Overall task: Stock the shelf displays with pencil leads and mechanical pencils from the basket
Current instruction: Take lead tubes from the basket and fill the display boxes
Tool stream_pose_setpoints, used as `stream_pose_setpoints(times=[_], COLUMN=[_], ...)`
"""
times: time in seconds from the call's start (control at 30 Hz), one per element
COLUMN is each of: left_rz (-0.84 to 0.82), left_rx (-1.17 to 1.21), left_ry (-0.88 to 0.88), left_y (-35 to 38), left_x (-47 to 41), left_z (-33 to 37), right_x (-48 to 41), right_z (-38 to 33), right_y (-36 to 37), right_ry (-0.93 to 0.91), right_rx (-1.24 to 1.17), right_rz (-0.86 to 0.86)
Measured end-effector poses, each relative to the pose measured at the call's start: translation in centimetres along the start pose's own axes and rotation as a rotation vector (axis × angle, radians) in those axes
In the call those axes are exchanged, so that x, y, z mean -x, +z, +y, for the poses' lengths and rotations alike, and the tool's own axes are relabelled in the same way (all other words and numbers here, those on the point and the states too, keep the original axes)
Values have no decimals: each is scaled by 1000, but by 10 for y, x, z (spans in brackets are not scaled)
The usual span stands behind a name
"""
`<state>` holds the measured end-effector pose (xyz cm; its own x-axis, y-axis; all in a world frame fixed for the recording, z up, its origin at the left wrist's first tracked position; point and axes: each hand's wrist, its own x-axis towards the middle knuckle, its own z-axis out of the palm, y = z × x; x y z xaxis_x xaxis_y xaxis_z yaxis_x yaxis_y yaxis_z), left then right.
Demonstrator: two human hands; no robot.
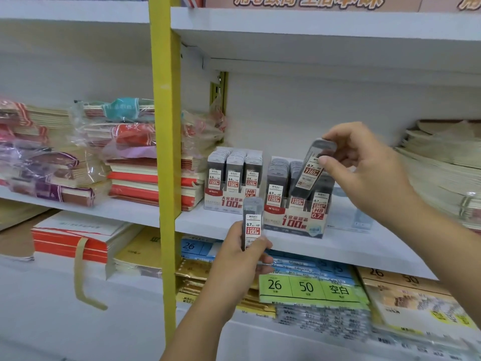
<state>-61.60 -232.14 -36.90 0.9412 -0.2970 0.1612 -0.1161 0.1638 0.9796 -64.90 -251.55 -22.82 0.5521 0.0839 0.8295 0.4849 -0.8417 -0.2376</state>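
Two display boxes of pencil lead cases stand on the middle shelf [364, 246]: a 0.5 HB box [229, 200] on the left and a 0.7 HB box [296, 220] beside it. My right hand [364, 168] pinches a dark 0.7 lead case [312, 170] by its top, tilted, just above the right rows of the 0.7 box. My left hand [242, 254] grips another 0.7 lead case [252, 222] upright, in front of the shelf edge between the two boxes. The basket is out of view.
A yellow upright post [166, 152] divides the shelving. Wrapped notebook stacks [130, 162] fill the left bay and reach beside the 0.5 box. Pale notebooks [442, 162] pile up at the right. Exercise books with a green 26/50 label [307, 287] lie on the lower shelf.
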Motion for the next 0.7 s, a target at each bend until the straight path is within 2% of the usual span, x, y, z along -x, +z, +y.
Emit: stream_pose_setpoints(times=[0.17, 0.27, 0.43, 0.5, 0.57, 0.63, 0.7], left_rz=[-22, -47, -74, -91, -101, -115, -147], left_rx=[45, 50, 54, 45, 32, 24, -2], left_ry=[40, 46, 35, 39, 50, 65, 84], left_y=[0, -2, -2, -3, -2, -2, 0], left_x=[-1, -1, 3, 4, 6, 7, 6], left_z=[2, 3, 7, 8, 9, 10, 12], right_x=[-8, -5, 14, 21, 27, 37, 44], right_z=[8, 12, 19, 15, 5, -9, -24], right_y=[8, 14, 26, 29, 28, 28, 33], right_ry=[37, -30, 36, 46, 4, -47, 62], right_rx=[60, 219, 339, 409, 440, 294, -20], right_rz=[-144, -150, -172, -132, -7, 23, -125])
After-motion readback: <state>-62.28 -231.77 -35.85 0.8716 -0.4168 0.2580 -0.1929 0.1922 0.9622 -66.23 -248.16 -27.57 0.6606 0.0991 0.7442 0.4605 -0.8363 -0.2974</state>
